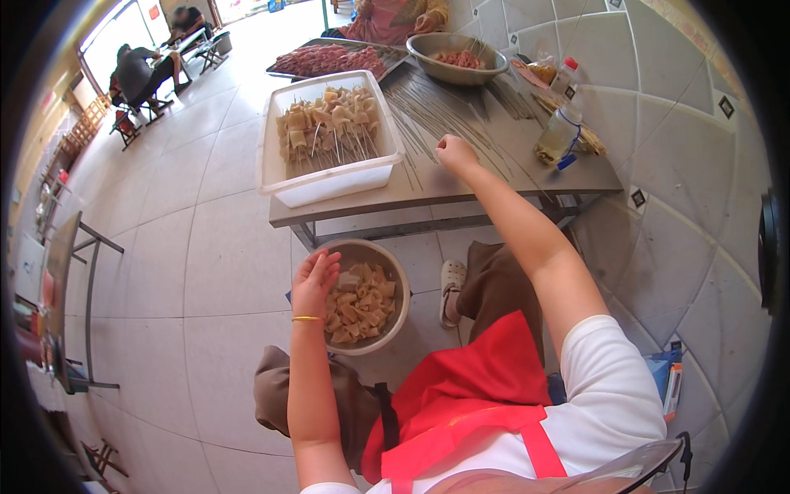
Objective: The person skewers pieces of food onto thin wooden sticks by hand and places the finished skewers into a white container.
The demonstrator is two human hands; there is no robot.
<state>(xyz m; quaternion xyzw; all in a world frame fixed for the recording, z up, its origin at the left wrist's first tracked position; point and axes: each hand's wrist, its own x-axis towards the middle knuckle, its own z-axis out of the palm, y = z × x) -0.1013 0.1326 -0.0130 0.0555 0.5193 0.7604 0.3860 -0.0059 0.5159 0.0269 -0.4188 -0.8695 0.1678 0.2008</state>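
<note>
My left hand [316, 281] is over the left rim of a metal bowl [404, 309] on the floor; its fingers are bent, and I cannot tell if it holds anything. Pale, flat food pieces [364, 309] fill part of the bowl. My right hand [455, 153] is curled above the metal table [444, 185], by loose thin skewers [432, 111]; whether it grips one is hidden. To its left, a white plastic tub [333, 182] holds skewered pale pieces [333, 126], their metal skewers pointing down towards me.
Behind are a tray of raw meat [330, 60], a metal basin [457, 77] with red meat and a co-worker [395, 21]. A plastic bottle [557, 134] stands near the table's right end, beside the tiled wall. Seated people [139, 74] are far left.
</note>
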